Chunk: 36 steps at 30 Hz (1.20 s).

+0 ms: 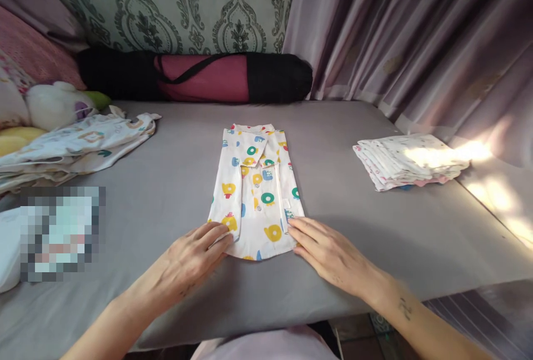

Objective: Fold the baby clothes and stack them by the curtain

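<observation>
A small white shirt [258, 199] with yellow, green, blue and red prints lies in the middle of the grey surface. Its collar points away from me, and both sides are folded inward over the body. My left hand [204, 249] rests on the lower left corner, fingers laid flat and close together on the cloth. On the lower right corner lies my right hand [325, 246], its fingers extended over the folded edge. Neither hand lifts the cloth.
Folded white cloths [410, 160] are stacked at the right. Loose printed clothes [95, 140] and plush toys [58, 105] lie at the left, with a blurred-out item [62, 232] nearer me. A long black and red bag [204, 78] lies along the wall.
</observation>
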Each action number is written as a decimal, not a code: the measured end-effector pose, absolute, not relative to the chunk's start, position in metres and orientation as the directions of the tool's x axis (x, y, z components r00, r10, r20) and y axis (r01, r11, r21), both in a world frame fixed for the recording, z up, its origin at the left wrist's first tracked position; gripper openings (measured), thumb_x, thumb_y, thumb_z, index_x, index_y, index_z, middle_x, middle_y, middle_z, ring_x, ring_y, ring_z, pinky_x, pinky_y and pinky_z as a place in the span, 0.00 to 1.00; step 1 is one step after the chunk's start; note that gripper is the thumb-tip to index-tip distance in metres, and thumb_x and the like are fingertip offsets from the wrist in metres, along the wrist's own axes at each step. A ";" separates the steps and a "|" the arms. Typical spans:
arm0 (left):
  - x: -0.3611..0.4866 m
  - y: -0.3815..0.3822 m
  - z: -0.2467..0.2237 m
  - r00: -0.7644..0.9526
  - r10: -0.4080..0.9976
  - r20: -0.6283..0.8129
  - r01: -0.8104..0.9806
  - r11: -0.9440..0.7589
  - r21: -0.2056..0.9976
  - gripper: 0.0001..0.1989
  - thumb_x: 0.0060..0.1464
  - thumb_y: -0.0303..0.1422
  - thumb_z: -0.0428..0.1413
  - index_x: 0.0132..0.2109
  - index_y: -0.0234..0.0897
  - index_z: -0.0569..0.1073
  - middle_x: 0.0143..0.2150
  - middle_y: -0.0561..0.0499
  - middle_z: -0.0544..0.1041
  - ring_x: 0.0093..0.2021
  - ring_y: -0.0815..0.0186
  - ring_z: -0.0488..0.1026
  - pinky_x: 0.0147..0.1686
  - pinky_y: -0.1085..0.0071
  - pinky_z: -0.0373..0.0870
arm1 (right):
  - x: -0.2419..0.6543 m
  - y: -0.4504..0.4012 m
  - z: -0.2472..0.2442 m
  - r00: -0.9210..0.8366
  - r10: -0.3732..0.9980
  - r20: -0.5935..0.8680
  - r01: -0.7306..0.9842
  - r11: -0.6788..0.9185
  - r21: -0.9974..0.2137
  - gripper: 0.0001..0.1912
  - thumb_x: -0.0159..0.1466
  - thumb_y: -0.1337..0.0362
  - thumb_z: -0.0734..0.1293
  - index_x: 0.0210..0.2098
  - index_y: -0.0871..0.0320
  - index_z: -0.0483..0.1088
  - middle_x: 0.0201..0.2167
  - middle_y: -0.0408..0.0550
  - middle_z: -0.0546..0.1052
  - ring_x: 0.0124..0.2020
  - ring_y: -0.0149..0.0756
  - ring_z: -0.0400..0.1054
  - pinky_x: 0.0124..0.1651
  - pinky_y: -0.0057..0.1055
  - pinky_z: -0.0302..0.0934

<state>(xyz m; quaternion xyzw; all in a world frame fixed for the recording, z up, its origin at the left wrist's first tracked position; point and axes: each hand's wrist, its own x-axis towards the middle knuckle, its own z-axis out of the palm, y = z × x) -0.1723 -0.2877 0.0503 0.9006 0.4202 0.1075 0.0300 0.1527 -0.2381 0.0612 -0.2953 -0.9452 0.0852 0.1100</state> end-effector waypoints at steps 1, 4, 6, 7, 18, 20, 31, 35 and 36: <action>-0.173 -0.289 0.050 0.630 0.761 0.154 0.749 -0.648 0.137 0.15 0.65 0.27 0.45 0.54 0.41 0.69 0.53 0.45 0.74 0.55 0.60 0.70 0.50 0.64 0.73 | 0.154 -0.238 0.061 -0.812 0.560 0.163 0.523 0.823 -0.221 0.18 0.70 0.69 0.58 0.57 0.58 0.67 0.57 0.53 0.71 0.60 0.42 0.64 0.62 0.43 0.63; -0.175 -0.289 0.050 0.647 0.755 0.106 0.742 -0.656 0.138 0.19 0.62 0.23 0.43 0.55 0.40 0.69 0.54 0.45 0.73 0.56 0.59 0.69 0.50 0.64 0.73 | 0.157 -0.236 0.061 -0.832 0.528 0.169 0.489 0.843 -0.224 0.20 0.69 0.72 0.57 0.58 0.60 0.67 0.57 0.54 0.71 0.61 0.42 0.63 0.63 0.43 0.63; -0.178 -0.287 0.050 0.648 0.758 0.072 0.742 -0.650 0.162 0.22 0.60 0.21 0.43 0.57 0.42 0.68 0.55 0.46 0.73 0.56 0.59 0.69 0.51 0.64 0.73 | 0.160 -0.235 0.063 -0.842 0.517 0.154 0.476 0.846 -0.238 0.24 0.67 0.75 0.56 0.61 0.60 0.65 0.59 0.54 0.70 0.62 0.42 0.61 0.63 0.42 0.62; -0.179 -0.285 0.051 0.646 0.762 0.058 0.744 -0.644 0.180 0.24 0.59 0.20 0.43 0.58 0.42 0.67 0.56 0.46 0.73 0.57 0.59 0.69 0.52 0.63 0.72 | 0.161 -0.234 0.065 -0.844 0.519 0.135 0.478 0.843 -0.248 0.27 0.65 0.77 0.56 0.63 0.60 0.63 0.61 0.54 0.68 0.63 0.41 0.60 0.63 0.41 0.62; -0.194 -0.256 0.070 0.520 0.854 0.014 0.692 -0.430 0.580 0.18 0.64 0.30 0.44 0.53 0.44 0.75 0.55 0.49 0.76 0.56 0.61 0.72 0.55 0.65 0.70 | 0.163 -0.215 0.064 -0.768 0.627 0.132 0.516 0.727 -0.452 0.22 0.64 0.75 0.57 0.51 0.54 0.73 0.55 0.48 0.74 0.57 0.37 0.66 0.59 0.39 0.64; -0.194 -0.252 0.074 0.442 0.897 -0.035 0.666 -0.301 0.682 0.17 0.63 0.34 0.46 0.52 0.45 0.75 0.52 0.49 0.77 0.53 0.60 0.74 0.48 0.67 0.73 | 0.161 -0.209 0.068 -0.729 0.670 0.139 0.505 0.664 -0.551 0.19 0.66 0.73 0.58 0.49 0.53 0.74 0.51 0.46 0.76 0.54 0.36 0.69 0.57 0.37 0.65; -0.178 -0.209 0.061 -0.059 0.990 -0.124 0.462 0.138 0.876 0.25 0.51 0.53 0.54 0.40 0.36 0.78 0.32 0.49 0.77 0.33 0.60 0.73 0.28 0.71 0.67 | 0.138 -0.140 0.057 -0.448 0.894 -0.021 0.446 0.203 -0.872 0.18 0.67 0.57 0.60 0.49 0.58 0.73 0.38 0.48 0.80 0.35 0.36 0.74 0.38 0.33 0.70; -0.169 -0.197 0.054 -0.235 0.963 -0.130 0.546 0.242 0.802 0.27 0.51 0.54 0.53 0.43 0.34 0.76 0.27 0.51 0.75 0.27 0.64 0.70 0.24 0.73 0.61 | 0.129 -0.128 0.042 -0.300 0.954 -0.004 0.536 0.165 -0.828 0.21 0.66 0.54 0.61 0.54 0.60 0.67 0.29 0.46 0.78 0.30 0.36 0.72 0.35 0.33 0.68; -0.167 -0.196 0.053 -0.259 0.958 -0.126 0.571 0.257 0.780 0.28 0.52 0.54 0.53 0.46 0.33 0.75 0.27 0.51 0.75 0.27 0.64 0.69 0.24 0.73 0.61 | 0.129 -0.129 0.040 -0.294 0.956 -0.003 0.558 0.169 -0.813 0.23 0.66 0.54 0.61 0.55 0.60 0.65 0.27 0.45 0.77 0.29 0.36 0.71 0.35 0.33 0.67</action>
